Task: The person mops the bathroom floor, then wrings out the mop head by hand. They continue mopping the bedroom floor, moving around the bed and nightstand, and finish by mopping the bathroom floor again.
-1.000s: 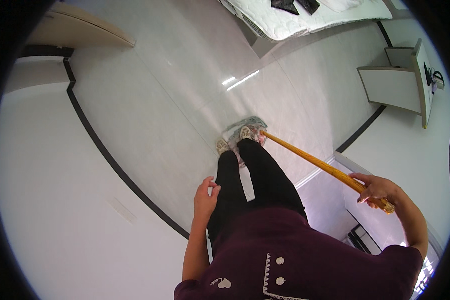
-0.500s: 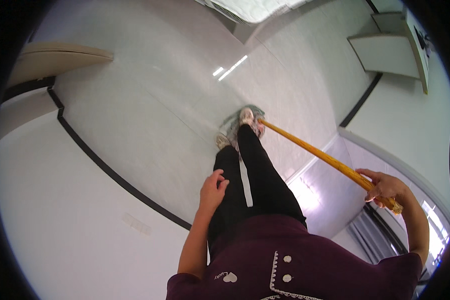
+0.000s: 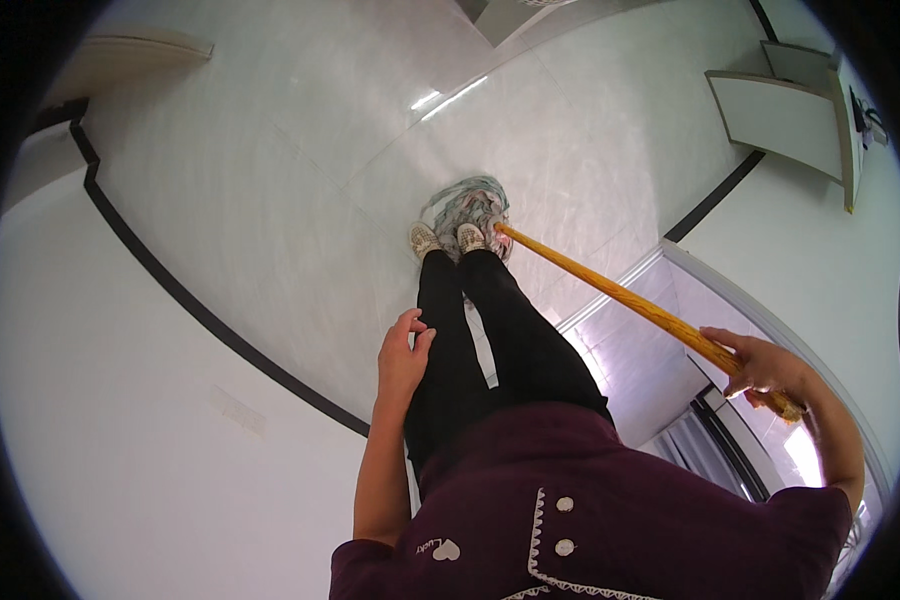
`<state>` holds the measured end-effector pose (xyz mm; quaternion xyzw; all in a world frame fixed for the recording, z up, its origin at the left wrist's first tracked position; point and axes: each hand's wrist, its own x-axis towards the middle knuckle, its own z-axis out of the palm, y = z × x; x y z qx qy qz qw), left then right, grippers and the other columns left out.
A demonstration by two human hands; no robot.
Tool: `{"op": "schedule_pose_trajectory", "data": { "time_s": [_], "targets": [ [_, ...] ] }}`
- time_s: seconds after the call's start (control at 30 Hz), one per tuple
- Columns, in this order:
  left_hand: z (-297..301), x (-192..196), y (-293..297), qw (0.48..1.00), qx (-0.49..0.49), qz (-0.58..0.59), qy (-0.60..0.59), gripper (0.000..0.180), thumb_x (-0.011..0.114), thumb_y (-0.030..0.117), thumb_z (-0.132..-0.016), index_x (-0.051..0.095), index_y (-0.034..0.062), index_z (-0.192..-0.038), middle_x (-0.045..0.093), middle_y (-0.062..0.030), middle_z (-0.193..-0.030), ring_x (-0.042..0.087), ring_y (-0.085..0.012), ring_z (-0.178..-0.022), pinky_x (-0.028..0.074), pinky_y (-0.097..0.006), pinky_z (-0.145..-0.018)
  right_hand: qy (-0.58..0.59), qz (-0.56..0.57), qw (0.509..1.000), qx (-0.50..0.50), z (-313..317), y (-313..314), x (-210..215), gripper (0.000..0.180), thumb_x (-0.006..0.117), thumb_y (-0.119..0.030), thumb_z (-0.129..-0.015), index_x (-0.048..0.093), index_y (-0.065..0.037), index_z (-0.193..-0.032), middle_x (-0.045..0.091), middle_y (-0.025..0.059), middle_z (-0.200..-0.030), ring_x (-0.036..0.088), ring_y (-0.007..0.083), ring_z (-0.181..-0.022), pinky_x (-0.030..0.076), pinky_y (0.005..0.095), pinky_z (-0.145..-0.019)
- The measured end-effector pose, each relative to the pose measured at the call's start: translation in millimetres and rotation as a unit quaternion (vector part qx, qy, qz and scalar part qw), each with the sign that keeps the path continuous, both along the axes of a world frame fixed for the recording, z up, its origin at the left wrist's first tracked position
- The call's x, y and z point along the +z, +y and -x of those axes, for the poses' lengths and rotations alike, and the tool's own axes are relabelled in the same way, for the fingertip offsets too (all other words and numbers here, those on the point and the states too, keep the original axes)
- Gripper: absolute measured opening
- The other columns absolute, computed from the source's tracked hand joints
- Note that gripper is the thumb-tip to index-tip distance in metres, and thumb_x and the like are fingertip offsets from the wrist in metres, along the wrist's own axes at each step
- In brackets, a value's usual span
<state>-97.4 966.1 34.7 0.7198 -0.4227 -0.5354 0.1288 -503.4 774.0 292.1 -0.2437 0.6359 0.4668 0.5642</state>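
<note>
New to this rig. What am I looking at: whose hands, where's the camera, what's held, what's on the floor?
No robot here: these are a person's own bare hands. The camera is the left of two fisheyes worn on the head, looking down, so picture left is the person's left and straight edges bend near the rim.

The right hand grips a long yellow-brown wooden pole near its upper end. The left hand is empty, fingers loosely curled.

On the pale grey tiled floor, at the pole's far end, lies a grey-green and pinkish fabric mop head. Two light patterned shoes are at its near edge; whether either stands on it is hard to tell.
</note>
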Motion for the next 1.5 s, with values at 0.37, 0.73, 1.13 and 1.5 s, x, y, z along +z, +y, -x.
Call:
{"op": "schedule_pose_trajectory", "data": {
  "time_s": [0.37, 0.73, 1.13, 1.5],
  "targets": [
    [0.5, 7.8, 43.8, 0.998, 0.058, 0.001, -0.024, 0.037, 0.067, 0.016, -0.085, 0.057, 0.0084, -0.119, 0.066, -0.0073, -0.095, 0.062, -0.0273, -0.094, 0.048, -0.038, -0.084, -0.027, 0.025, 0.999, -0.009, 8.3, 6.6, 4.4, 0.091, 0.072, 0.005, -0.073, 0.031, -0.02, -0.15, 0.064, 0.0121, -0.079, 0.058, 0.0155, -0.048, 0.048, 0.0295, -0.047],
    [63.7, 31.8, 56.5, 0.999, 0.034, 0.015, -0.018, 0.038, 0.067, 0.017, -0.085, 0.057, 0.0074, -0.12, 0.066, -0.0089, -0.095, 0.062, -0.028, -0.092, 0.049, -0.038, -0.082, -0.065, 0.023, 0.995, -0.067, 45.0, 23.0, -5.6, 0.091, 0.069, 0.006, -0.075, 0.027, -0.019, -0.151, 0.059, 0.0119, -0.075, 0.056, 0.0162, -0.049, 0.047, 0.0308, -0.048],
    [111.7, 18.3, 24.7, 0.988, -0.11, 0.103, -0.02, 0.039, 0.071, 0.013, -0.078, 0.057, 0.0084, -0.114, 0.064, -0.0077, -0.09, 0.06, -0.0304, -0.089, 0.048, -0.042, -0.078, -0.108, 0.003, 0.993, -0.043, 63.2, 32.6, -9.2, 0.088, 0.067, 0.001, -0.079, 0.021, -0.017, -0.153, 0.061, 0.0149, -0.085, 0.056, 0.0167, -0.054, 0.046, 0.032, -0.05],
    [273.3, -16.7, -26.5, 0.963, -0.22, 0.136, 0.072, 0.087, 0.078, 0.021, -0.074, 0.029, 0.0066, -0.144, 0.04, -0.0196, -0.138, 0.044, -0.0379, -0.125, 0.043, -0.044, -0.099, -0.118, -0.013, 0.992, -0.038, 60.5, 27.6, -6.6, 0.09, 0.066, 0.0, -0.077, 0.02, -0.018, -0.153, 0.061, 0.0181, -0.096, 0.055, 0.0159, -0.054, 0.046, 0.0308, -0.053]
  ]
}}
